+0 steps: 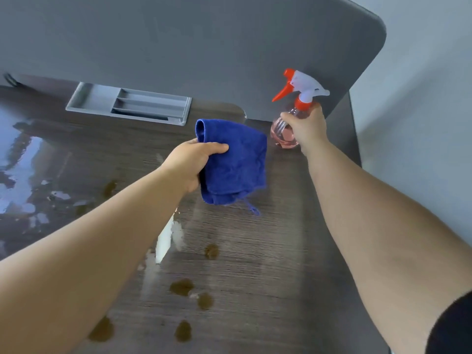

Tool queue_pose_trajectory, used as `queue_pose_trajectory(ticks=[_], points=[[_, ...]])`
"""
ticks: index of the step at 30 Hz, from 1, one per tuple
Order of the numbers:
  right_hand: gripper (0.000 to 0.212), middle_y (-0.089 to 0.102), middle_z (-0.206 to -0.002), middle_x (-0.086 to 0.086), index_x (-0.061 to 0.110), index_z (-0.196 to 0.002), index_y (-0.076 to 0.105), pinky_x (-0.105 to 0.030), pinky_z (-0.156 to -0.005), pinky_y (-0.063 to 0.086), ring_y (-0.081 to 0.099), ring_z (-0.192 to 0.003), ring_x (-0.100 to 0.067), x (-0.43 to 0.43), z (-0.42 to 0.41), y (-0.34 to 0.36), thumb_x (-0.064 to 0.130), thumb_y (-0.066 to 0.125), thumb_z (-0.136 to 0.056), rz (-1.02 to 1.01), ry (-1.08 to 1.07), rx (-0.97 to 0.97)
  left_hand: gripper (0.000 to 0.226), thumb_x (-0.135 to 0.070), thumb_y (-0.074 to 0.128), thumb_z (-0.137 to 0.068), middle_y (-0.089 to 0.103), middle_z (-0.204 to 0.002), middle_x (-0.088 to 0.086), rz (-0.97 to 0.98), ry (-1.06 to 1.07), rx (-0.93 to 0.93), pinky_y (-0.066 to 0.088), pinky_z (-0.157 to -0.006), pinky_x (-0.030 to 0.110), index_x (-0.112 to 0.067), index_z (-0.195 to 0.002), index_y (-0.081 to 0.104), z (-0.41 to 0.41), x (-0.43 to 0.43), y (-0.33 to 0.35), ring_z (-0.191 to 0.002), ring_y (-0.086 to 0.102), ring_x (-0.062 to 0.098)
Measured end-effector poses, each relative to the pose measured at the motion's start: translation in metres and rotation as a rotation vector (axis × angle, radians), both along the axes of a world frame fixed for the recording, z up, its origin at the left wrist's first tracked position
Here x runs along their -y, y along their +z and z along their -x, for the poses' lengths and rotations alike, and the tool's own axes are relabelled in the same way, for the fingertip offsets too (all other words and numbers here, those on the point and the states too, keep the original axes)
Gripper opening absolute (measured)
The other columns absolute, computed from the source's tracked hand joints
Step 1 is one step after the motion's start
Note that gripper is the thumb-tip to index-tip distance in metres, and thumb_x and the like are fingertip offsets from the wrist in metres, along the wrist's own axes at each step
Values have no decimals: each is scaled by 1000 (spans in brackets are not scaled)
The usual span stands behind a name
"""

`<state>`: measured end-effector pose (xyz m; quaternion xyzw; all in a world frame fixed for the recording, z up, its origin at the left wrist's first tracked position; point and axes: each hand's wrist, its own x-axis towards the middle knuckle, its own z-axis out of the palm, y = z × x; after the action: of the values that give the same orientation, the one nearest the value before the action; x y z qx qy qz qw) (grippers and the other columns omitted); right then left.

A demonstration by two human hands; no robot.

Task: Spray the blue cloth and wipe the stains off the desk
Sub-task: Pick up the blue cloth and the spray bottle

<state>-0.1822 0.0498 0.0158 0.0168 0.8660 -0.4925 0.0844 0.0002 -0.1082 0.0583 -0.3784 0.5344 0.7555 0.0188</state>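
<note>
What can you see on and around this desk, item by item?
blue cloth: one, blue, held above the desk's middle
spray bottle: one, pink with orange-white head, far right by the panel
stains: about six, brown, scattered over the near desk
desk: one, dark wood grain, under everything
tray: one, grey, far side against the panel
panel: one, grey, upright behind the desk
left hand: one, grips the blue cloth
right hand: one, grips the spray bottle

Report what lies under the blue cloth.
The left hand holds the blue cloth over the desk. Dark wood grain shows around it; the patch it covers is hidden, so any stain there cannot be seen. Brown stains lie nearer the person.
</note>
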Motion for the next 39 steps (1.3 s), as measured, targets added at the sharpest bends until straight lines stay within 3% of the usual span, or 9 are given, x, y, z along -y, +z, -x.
queue_pose_trajectory(ticks=[5,9,14,21,25,29,34,39], points=[[56,59,-123,-3,17,-126,51,-34,-95,44,54,-114,-23,-2,-19,0,34,72,-77,-157,90,-140,18,-8,68,-80,70,-100,3,1,-12,3,54,-73,33,-19,-95,65,-19,8,5,-91,67,20],[50,61,-117,-1,18,-119,54,-34,-89,46,57,-108,-21,10,-65,12,36,72,-76,-123,176,-161,16,-10,67,-81,71,-98,2,47,21,-1,54,-78,35,-19,-94,66,-50,32,17,-92,67,20],[44,65,-109,0,20,-112,57,-38,-89,50,62,-102,-19,50,-146,25,35,74,-74,-20,271,-91,9,-20,68,-82,73,-92,1,255,-2,20,54,-84,39,-22,-90,68,-115,78,34,-89,68,21],[36,65,-105,5,26,-106,54,-36,-88,50,62,-100,-14,158,-274,42,30,75,-77,36,454,-5,4,-26,66,-83,74,-84,-6,372,24,22,54,-83,38,-29,-85,67,-233,172,46,-85,70,16],[33,63,-98,10,28,-104,53,-31,-83,49,60,-95,-10,236,-341,47,29,74,-78,50,500,23,5,-25,63,-85,73,-84,-8,449,12,12,53,-73,29,-30,-87,66,-303,248,53,-81,68,10],[37,67,-99,5,23,-105,58,-42,-88,51,63,-96,-14,318,-398,42,30,76,-74,102,524,44,7,-27,62,-85,73,-88,-7,500,43,54,54,-78,35,-29,-91,66,-371,330,58,-84,68,13],[53,65,-110,4,25,-115,56,-44,-93,50,61,-104,-16,413,-448,34,38,77,-67,150,591,128,4,-28,63,-85,71,-87,-5,509,193,113,54,-80,40,-30,-88,64,-436,407,58,-86,67,19],[43,64,-106,4,22,-108,55,-39,-94,49,61,-102,-16,483,-465,30,21,79,-73,186,658,141,6,-25,63,-84,70,-90,-3,470,429,110,53,-84,42,-30,-83,62,-468,446,51,-89,66,20]])
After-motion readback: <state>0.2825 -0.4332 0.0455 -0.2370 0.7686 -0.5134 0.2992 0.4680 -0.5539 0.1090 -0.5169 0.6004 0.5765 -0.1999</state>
